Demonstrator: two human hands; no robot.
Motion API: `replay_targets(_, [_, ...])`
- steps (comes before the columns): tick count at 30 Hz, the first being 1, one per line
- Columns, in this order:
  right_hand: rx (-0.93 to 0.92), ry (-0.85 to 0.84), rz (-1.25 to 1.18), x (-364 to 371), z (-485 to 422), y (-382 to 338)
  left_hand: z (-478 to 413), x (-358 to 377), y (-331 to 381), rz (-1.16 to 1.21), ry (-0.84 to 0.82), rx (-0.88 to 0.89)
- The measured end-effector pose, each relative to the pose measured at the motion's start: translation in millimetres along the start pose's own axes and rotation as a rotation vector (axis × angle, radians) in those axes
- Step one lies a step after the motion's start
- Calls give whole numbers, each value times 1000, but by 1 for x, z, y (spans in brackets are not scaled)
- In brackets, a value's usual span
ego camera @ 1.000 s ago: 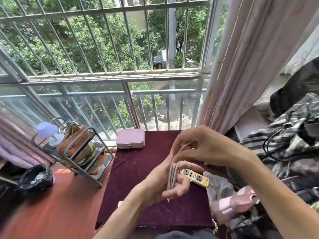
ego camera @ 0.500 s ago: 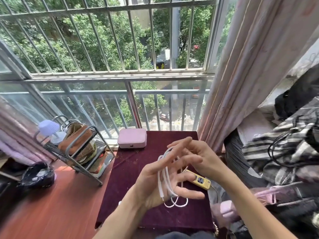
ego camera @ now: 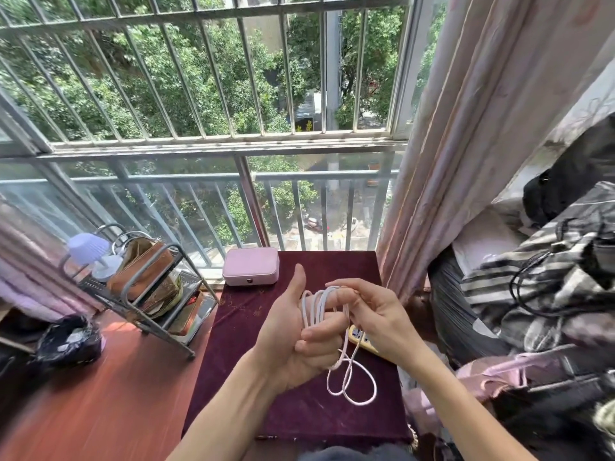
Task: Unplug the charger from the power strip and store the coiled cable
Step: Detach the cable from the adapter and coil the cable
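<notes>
Left hand (ego camera: 293, 341) is my spool over the maroon table (ego camera: 299, 414), thumb up and lower fingers curled onto the white cable (ego camera: 346, 377) so the turns stay put. Right hand (ego camera: 376, 317), just beside it, pinches the top of the turns, I judge to lay the next one; the yellow power strip (ego camera: 361, 339) peeks out beneath it. Loops run up-down, slack dangling toward the table.

Maroon-covered table (ego camera: 253, 377), pink case (ego camera: 250, 266), yellow power strip (ego camera: 361, 339)
</notes>
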State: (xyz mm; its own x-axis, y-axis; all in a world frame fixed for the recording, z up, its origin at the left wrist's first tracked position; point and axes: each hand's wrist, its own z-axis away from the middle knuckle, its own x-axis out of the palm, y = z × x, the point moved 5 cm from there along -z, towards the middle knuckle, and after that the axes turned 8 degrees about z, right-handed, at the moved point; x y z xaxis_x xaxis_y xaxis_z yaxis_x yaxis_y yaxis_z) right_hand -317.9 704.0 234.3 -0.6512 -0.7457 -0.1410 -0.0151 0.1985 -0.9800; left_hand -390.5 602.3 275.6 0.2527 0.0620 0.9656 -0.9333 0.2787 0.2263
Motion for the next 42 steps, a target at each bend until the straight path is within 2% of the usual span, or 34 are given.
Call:
replay_targets(6, [-12,79,-41,3,3,-3,1,-1,-7,-62,-5,-86])
replay_targets(11, [11,158,-52,-2,0,1,5,1,-5,-83,41,-76])
replay_targets(15, [-12,63,-61,9,2,0,3,3,0,-60,41,-30])
replay_targets(17, [26,-37,38,19,10,5,2,-1,8,-48,75,34])
replay_targets(21, [61,-178,403,29,35,10,-2,-19,22,-45,236,194])
replay_targets(26, [37,-441,815,38,58,10,0,-40,29,-54,329,264])
replay_targets(29, [-40,-448,933,34,63,-9,4,-50,33,-126,437,297])
replay_targets(32, [-161,-482,1024,28,59,-37,7,-56,31,-309,510,260])
replay_targets(36, [-227,-472,1070,16,43,-73,7,-49,17,-480,434,142])
replay_targets(39, [-267,-439,1015,5,25,-96,4,-37,4,-600,284,54])
replay_targets(42, [-218,-462,917,-6,5,-101,0,-28,-10,-629,186,-4])
